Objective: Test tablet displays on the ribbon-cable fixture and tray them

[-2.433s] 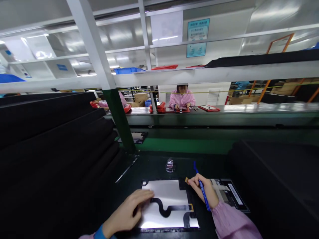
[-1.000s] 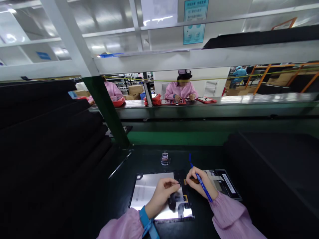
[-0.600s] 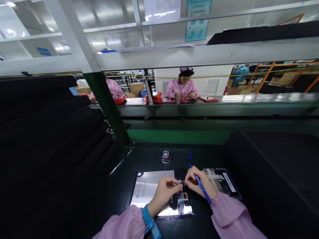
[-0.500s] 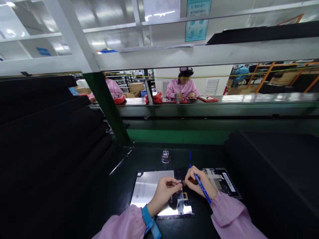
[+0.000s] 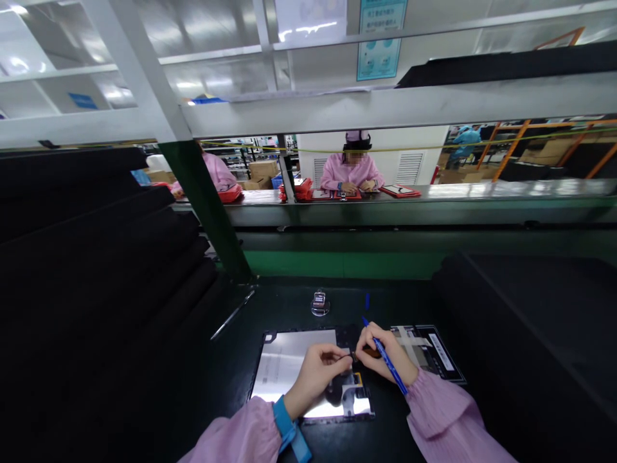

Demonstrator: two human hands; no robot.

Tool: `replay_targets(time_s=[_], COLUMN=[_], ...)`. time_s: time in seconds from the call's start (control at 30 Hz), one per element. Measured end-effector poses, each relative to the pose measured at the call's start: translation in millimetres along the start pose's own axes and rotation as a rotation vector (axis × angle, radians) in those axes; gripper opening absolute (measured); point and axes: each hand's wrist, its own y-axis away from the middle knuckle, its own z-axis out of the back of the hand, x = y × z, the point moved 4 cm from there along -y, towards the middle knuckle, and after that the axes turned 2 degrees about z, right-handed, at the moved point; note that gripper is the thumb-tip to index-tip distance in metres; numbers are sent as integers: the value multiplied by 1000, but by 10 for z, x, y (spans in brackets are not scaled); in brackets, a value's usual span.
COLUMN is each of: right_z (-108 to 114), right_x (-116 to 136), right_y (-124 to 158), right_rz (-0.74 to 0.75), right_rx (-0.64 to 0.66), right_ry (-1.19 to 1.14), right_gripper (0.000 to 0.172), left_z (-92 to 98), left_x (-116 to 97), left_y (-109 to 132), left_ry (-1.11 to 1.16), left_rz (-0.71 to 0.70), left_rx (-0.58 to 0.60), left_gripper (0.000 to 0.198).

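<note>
A tablet-sized display panel (image 5: 284, 360) with a silvery back and dark frame lies flat on the dark bench. My left hand (image 5: 313, 376), a blue band at its wrist, is above the panel's right half, thumb and fingers pinched; what is between them is too small to make out. Fingertip to fingertip with it, my right hand (image 5: 393, 354) is closed with a blue pen (image 5: 389, 365) held slantwise across it. An orange-brown flex cable (image 5: 371, 352) shows at the right fingers, partly hidden by them. Beyond the right hand lies a second dark panel (image 5: 436, 347) with tape and a white label.
Behind the panel stand a small metal-and-glass piece (image 5: 319, 303) and a blue pen cap (image 5: 367, 301). A silver pen-like tool (image 5: 232, 315) lies left. Black stacked material (image 5: 96, 289) walls the left; another black stack (image 5: 535, 334) the right. A co-worker (image 5: 353, 170) sits across.
Both hands hold almost the same pose. My right fingertips are very slightly closer to the left ones. The whole view has shifted a little.
</note>
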Motion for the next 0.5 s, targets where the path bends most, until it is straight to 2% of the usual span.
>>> replay_targets(time_s=[0.23,0.5], right_z=[4,-9], right_x=[-16,-4], right_y=[6,21], right_rz=[5,11], right_rx=[-3,39], right_ry=[14,34], right_gripper=[32,31], left_z=[-9,-21], left_x=[-22,-33], left_y=[17,25], left_ry=[14,8], left_rz=[9,14], left_rx=[-30,2], left_gripper=[32,32])
